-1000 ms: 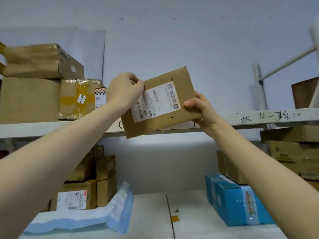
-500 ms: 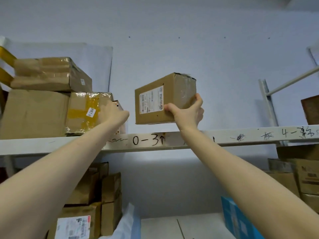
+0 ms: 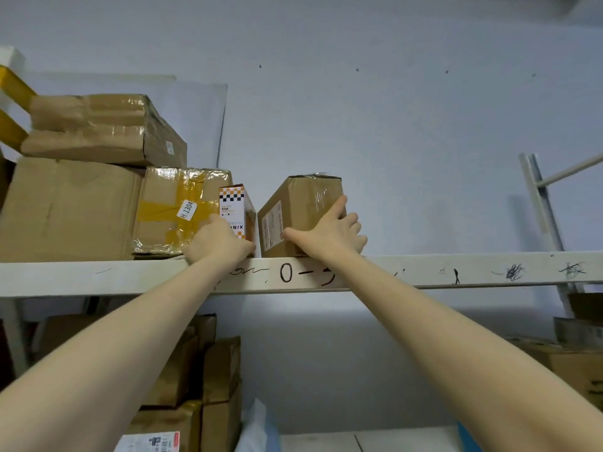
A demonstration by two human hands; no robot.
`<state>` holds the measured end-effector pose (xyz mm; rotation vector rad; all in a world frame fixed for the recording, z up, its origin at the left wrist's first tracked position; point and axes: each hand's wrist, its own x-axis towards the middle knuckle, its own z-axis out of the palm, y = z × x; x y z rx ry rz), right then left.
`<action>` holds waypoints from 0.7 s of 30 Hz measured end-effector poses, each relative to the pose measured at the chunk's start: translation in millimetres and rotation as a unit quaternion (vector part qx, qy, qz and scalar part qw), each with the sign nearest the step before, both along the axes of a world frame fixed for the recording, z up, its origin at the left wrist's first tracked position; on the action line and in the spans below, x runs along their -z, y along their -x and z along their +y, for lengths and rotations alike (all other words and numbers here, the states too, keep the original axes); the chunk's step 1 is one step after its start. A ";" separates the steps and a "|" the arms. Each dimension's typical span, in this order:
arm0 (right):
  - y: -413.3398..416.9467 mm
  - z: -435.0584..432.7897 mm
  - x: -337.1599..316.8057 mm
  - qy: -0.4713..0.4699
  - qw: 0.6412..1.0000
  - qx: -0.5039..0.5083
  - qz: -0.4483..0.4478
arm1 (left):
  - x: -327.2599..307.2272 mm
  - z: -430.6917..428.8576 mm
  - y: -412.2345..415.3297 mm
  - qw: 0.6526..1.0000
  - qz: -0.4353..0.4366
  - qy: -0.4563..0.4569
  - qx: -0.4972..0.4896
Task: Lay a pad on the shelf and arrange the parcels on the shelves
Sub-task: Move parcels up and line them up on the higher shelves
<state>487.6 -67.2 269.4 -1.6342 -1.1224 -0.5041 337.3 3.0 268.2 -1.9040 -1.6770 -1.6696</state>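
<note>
High white shelf (image 3: 424, 272) held the brown parcel (image 3: 303, 203), at 3 o'clock of a small checkered box (image 3: 232, 203), likely to keep the row tight. The right hand (image 3: 326, 236) pressed the parcel's side with straight, spread fingers (image 3: 339, 208). The left hand (image 3: 217, 243) rested on the checkered box, perhaps to steady it. Its fingers were hidden, so their bend could not be told.

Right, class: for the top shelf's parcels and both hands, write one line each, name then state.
Labelled brown parcel: standing on the top shelf, sealed, pressed by the right hand.
Right hand: fingers straight, flat on that parcel's side.
Left hand: touching the orange-checked box; grip unclear.
Orange-checked box: upright, beside the labelled brown parcel.
Yellow-taped parcel: sealed, on the shelf.
Large carton: closed, bearing another parcel.
Crumpled taped parcel: stacked on the large carton.
</note>
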 end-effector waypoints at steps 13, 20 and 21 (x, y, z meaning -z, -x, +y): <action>26.9 26.6 0.8 0.019 0.997 -0.015 -0.070 | -10.3 -5.8 7.7 0.996 0.078 0.026 0.029; 20.2 22.4 4.2 0.026 0.997 -0.040 -0.059 | -10.7 9.5 5.0 0.993 0.090 0.039 0.071; 20.2 22.0 4.7 0.028 0.997 -0.041 -0.060 | -9.2 10.1 5.1 0.993 0.084 0.038 0.072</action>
